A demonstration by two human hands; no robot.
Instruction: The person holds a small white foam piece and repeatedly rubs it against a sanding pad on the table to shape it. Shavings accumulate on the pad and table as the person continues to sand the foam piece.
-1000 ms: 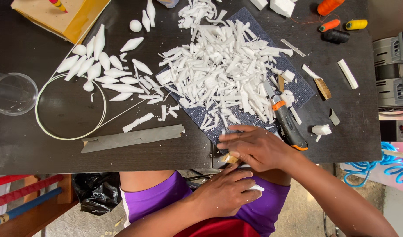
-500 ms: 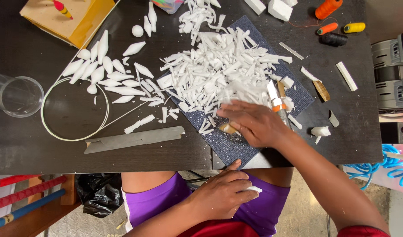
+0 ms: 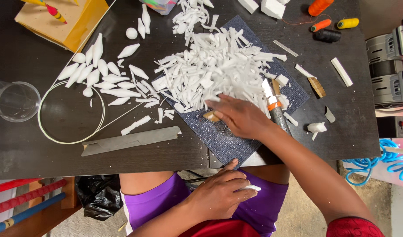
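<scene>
My right hand [image 3: 243, 116] lies on the dark blue mat [image 3: 223, 140], at the near edge of a big pile of white foam shavings [image 3: 219, 70]. Its fingertips pinch a small tan piece [image 3: 210, 116]. A utility knife with an orange and black handle [image 3: 278, 114] lies on the mat just right of that hand. My left hand [image 3: 221, 195] is down over my lap, below the table edge, closed around a small white foam piece [image 3: 253, 188].
Carved white foam shapes [image 3: 98, 72] lie at the left beside a white wire ring [image 3: 70, 112] and a clear cup [image 3: 15, 101]. A grey metal strip [image 3: 131, 140] lies near the front edge. Thread spools [image 3: 326, 22] and a grey machine [image 3: 392, 66] stand at the right.
My right hand has moved from the table's front edge up onto the mat to the foam pile, carrying the tan piece. My left hand has stayed over my lap.
</scene>
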